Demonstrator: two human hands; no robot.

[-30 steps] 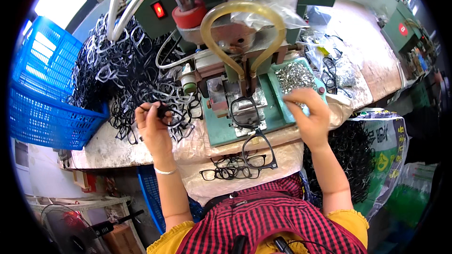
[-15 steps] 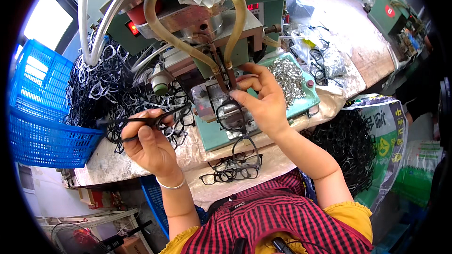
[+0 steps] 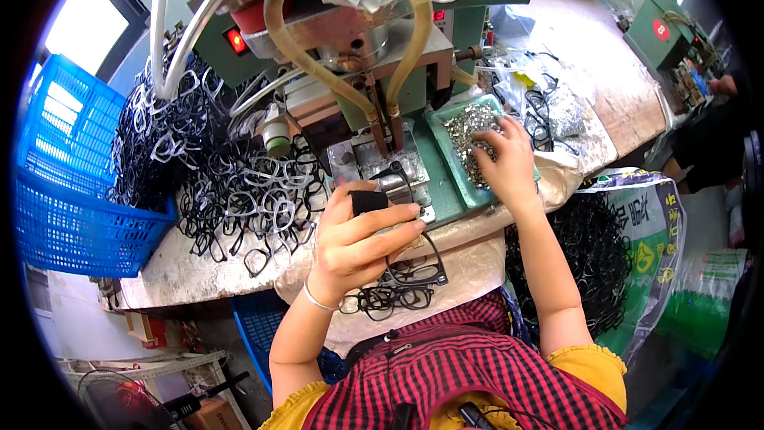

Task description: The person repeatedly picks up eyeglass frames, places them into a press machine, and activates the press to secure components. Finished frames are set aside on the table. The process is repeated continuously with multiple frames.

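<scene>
Presently on record, one station, listed from near edge to far.

Left hand [image 3: 358, 243]: raised just above the front edge of the counter [image 3: 191, 275], fingers curled shut around a black eyeglass frame [image 3: 414, 259]; the frame's lower lens rim hangs down past the palm, and a black end piece sticks up between thumb and forefinger.

Right hand [image 3: 503, 161]: palm down, fingers spread and lowered into the green tray [image 3: 446, 131], fingertips resting on the small silver metal parts [image 3: 471, 123] heaped there; whether anything is pinched cannot be told.

Green tray: at the right of the machine's metal fixture plate [image 3: 382, 171], its near corner close to the counter's front edge.

Press machine [image 3: 350, 40]: green body, two yellowish hoses [image 3: 318, 64] arching down to the fixture; it takes up the middle of the counter, leaving only a narrow strip of working room between fixture and front edge.

Black frames, loose pile [image 3: 215, 167]: fills the counter left of the machine, spilling near the left edge.

Blue basket [image 3: 72, 183]: against the counter's left end.

Finished frames, small stack [image 3: 390, 299]: lies on cloth at the front lip, just under the left hand.

Sack of black frames [image 3: 593, 263]: beside the person's right arm, below counter level.
</scene>
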